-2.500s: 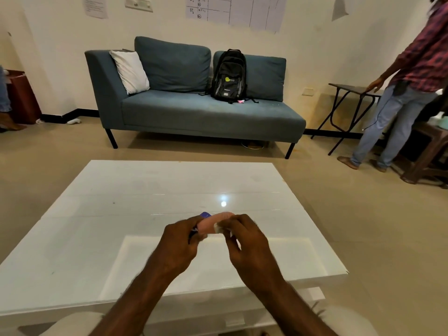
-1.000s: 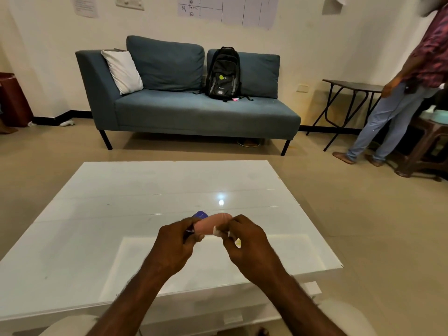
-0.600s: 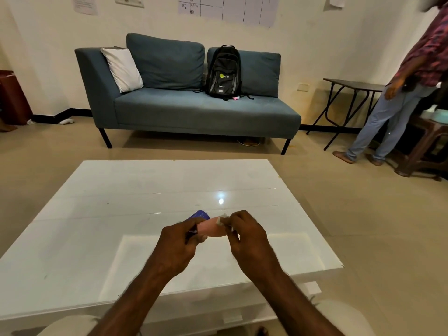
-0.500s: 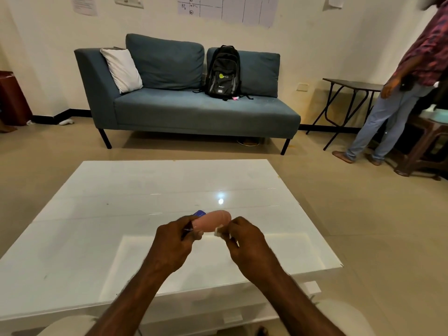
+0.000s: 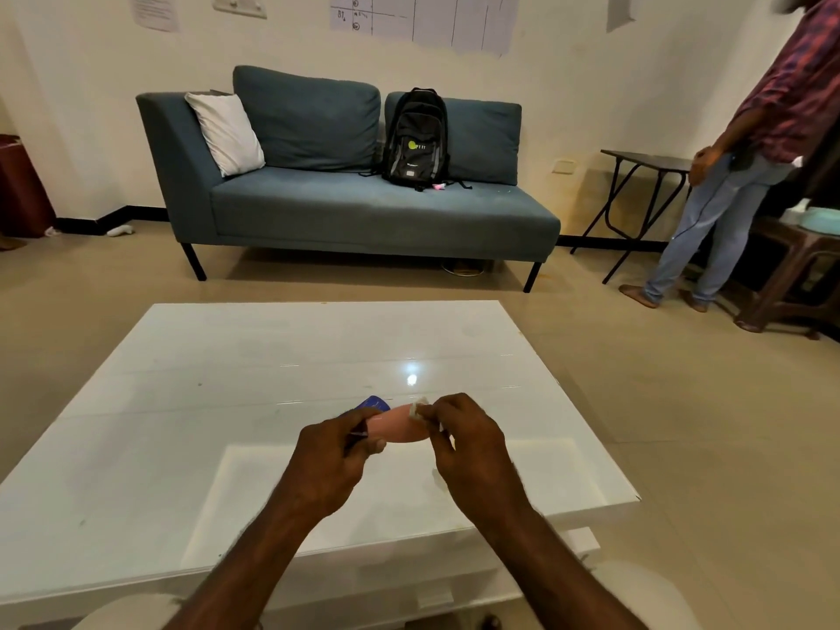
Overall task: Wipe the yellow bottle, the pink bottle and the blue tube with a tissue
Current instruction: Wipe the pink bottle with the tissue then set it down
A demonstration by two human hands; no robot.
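Above the white counter (image 5: pixel 227 402), the left hand (image 5: pixel 334 452) gripped the pink bottle (image 5: pixel 397 428) at its blue-capped end, steadying it sideways so the right hand (image 5: pixel 463 441), pinching the tissue (image 5: pixel 417 407), could rub its surface

The pink bottle (image 5: pixel 396 428) is held lying on its side, lengthwise from left to right, above the near part of the white glossy table (image 5: pixel 227 379). Its surface is smooth, rounded and salmon-pink. A blue piece (image 5: pixel 373 403), partly hidden, is seen just behind its left end. A small crumpled white tissue (image 5: pixel 418 409) is pressed against the upper right end of the bottle.
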